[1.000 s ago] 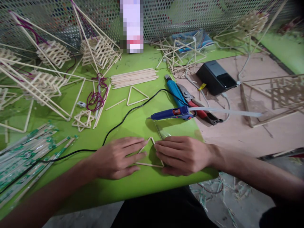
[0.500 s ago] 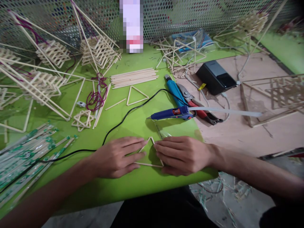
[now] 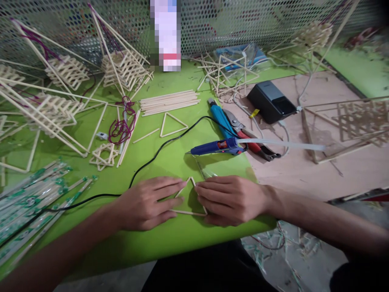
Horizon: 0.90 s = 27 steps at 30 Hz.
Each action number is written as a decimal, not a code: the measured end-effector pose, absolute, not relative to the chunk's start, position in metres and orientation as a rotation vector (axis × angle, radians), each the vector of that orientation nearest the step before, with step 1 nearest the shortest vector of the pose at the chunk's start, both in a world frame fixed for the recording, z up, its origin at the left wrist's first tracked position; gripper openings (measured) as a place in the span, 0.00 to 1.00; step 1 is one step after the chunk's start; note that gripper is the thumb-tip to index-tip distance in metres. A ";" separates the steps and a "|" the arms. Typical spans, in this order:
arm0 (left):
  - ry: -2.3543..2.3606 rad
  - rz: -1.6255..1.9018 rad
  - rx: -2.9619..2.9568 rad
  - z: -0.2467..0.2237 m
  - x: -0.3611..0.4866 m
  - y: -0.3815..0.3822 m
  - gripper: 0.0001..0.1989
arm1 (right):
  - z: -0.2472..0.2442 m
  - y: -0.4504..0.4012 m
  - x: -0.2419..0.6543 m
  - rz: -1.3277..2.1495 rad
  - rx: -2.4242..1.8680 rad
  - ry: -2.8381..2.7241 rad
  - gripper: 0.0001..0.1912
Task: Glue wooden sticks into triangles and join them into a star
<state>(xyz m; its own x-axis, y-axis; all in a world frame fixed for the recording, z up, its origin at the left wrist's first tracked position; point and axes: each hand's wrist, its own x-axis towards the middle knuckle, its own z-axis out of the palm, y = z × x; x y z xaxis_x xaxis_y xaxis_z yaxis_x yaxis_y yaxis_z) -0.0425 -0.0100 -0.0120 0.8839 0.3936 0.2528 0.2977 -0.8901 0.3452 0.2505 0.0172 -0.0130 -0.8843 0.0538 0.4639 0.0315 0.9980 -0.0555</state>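
Not one word comes through legibly here: over on the wrapped sticks (image 3: pixel 45 188), green printing runs along the clear sleeves, with a round black-and-white mark like a panda's face, but any lettering is blurred; across to the black box (image 3: pixel 267 101), there's a faint mark on its grey top, too small to read; and up at the blue packet (image 3: pixel 240 56), the print under shiny plastic defeats us too.

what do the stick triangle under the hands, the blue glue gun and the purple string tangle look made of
Stick triangle: probably bare wood or bamboo; pale, matte, no paint visible.
Blue glue gun: likely hard plastic, satin; smooth-looking moulded body.
Purple string tangle: perhaps yarn or cotton; dull, limp loops, exact fibre unclear.
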 end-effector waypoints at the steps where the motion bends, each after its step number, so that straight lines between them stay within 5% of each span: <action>1: 0.519 0.456 2.756 -0.012 -0.043 -0.010 0.16 | -0.013 0.017 0.251 0.061 -0.058 -2.659 0.16; 27: 0.533 0.439 2.776 -0.010 -0.042 -0.011 0.15 | -0.014 0.018 0.251 0.070 -0.029 -2.662 0.17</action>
<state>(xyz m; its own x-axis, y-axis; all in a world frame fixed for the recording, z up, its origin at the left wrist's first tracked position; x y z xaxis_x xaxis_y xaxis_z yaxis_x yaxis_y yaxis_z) -0.0417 -0.0112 -0.0099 0.8857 0.3972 0.2405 0.3120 -0.8926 0.3254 0.2508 0.0179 -0.0137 -0.8876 0.0327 0.4594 0.0085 0.9985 -0.0546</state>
